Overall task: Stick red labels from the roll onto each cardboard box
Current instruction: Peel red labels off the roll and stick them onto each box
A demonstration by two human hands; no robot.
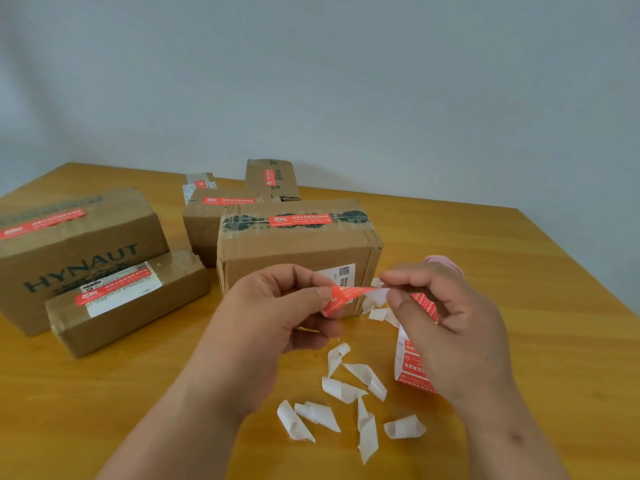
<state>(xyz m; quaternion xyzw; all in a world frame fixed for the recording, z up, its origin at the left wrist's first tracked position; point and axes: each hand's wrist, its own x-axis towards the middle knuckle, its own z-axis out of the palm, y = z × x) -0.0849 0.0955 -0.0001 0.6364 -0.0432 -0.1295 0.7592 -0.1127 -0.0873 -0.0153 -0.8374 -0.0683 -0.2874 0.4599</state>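
A table [519,271] meets a wall [346,81] behind it. 6 boxes sit on the table. At far left is the large box [79,251], with a long box [131,303] just in front of it. At centre is the middle box [298,244]; behind it to the left is a rear box [214,220], and 2 more, a flat box [200,183] and a back box [272,178], lie farthest back. In front of the middle box, the left hand [273,323] and right hand [446,327] hold a label [341,299] between them. The roll [412,365] is under the right hand. Paper scraps [346,403] lie nearest, before the hands.
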